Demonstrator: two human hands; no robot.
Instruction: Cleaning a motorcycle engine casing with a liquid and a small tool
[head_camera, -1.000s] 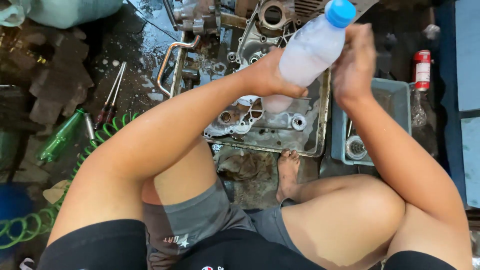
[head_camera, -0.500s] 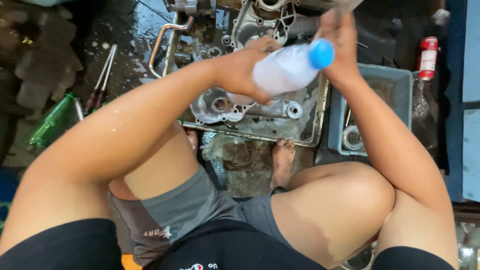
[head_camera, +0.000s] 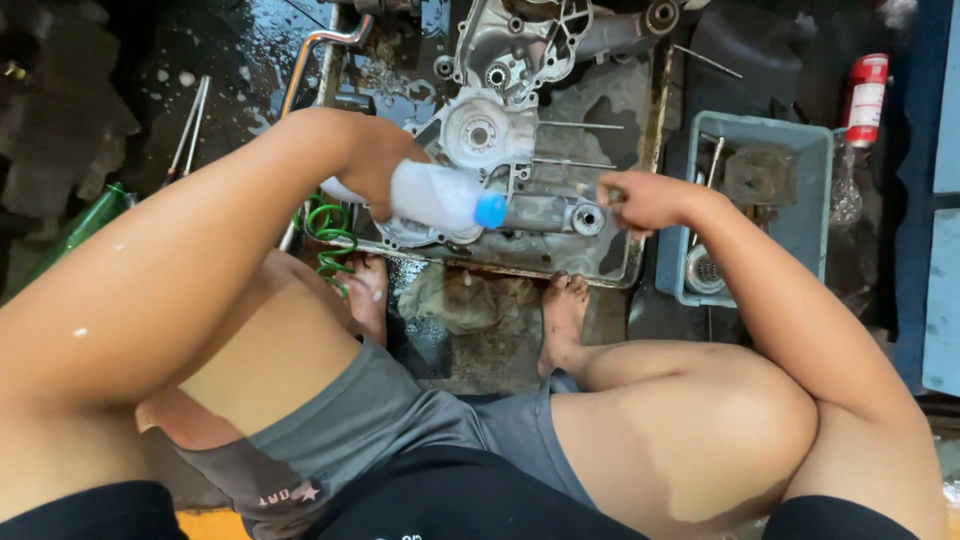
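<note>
Head view: a squatting person holds a bottle over an engine case in a wet metal tray

The left hand (head_camera: 375, 180) grasps a clear plastic bottle (head_camera: 440, 197), lying sideways, blue cap toward the right, above the grey engine case (head_camera: 505, 110) in the tray (head_camera: 640, 270). The right hand (head_camera: 645, 200) is loosely clenched near the tray's right edge, beside a blue bin (head_camera: 815, 215)

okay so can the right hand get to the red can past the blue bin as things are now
Probably yes. The right hand is free and hovers over the metal tray; the red can stands beyond the blue bin, with nothing covering it.
</note>
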